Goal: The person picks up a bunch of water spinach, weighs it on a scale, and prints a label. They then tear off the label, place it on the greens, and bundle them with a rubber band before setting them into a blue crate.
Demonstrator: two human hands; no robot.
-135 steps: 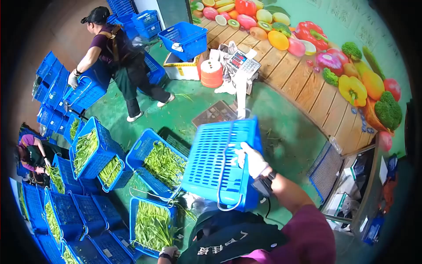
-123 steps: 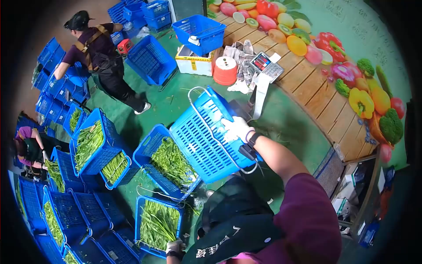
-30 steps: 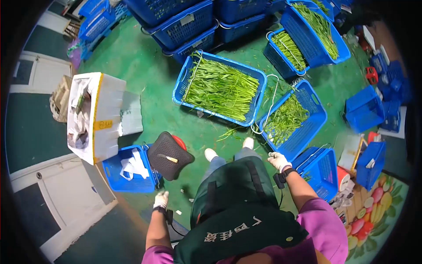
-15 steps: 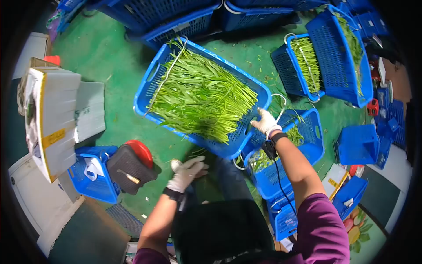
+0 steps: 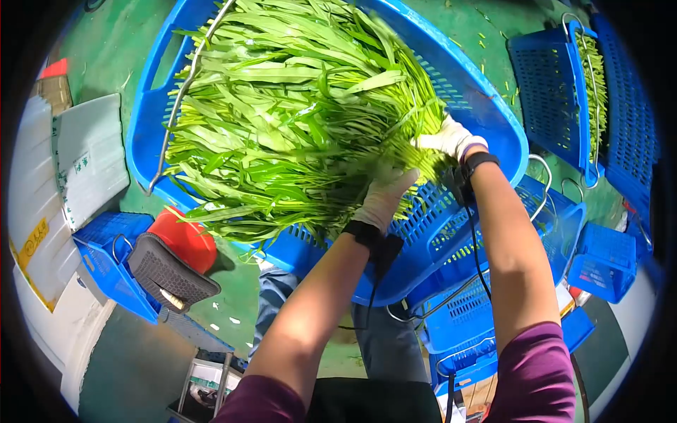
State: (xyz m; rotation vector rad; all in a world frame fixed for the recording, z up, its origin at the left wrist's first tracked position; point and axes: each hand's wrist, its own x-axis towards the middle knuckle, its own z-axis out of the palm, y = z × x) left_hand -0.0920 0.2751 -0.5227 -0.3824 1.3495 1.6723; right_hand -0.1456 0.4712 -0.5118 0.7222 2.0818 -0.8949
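A large blue plastic basket (image 5: 151, 113) with a metal handle lies before me, heaped with long-leaved greens that look like water spinach (image 5: 282, 113). Both my hands wear white gloves and reach into the stem end of the heap. My right hand (image 5: 451, 137) is closed around stems near the basket's right side. Lower down, my left hand (image 5: 386, 201) presses in at the near side of the same stems; its thumb shows, and its fingers are partly hidden and blurred. Between the hands the stems are bunched together.
At right, another blue basket (image 5: 546, 99) holds more cut greens (image 5: 594, 92). Blue crates (image 5: 458, 324) stand close by my right leg. To the left are a red stool (image 5: 187, 240), a dark grey pad (image 5: 169, 271), a small blue crate (image 5: 106, 247) and white foam boxes (image 5: 88, 155).
My view has come closer to the basket. The left hand has moved from beside my knee into the greens, and the right hand has gone from the basket's rim onto the stems.
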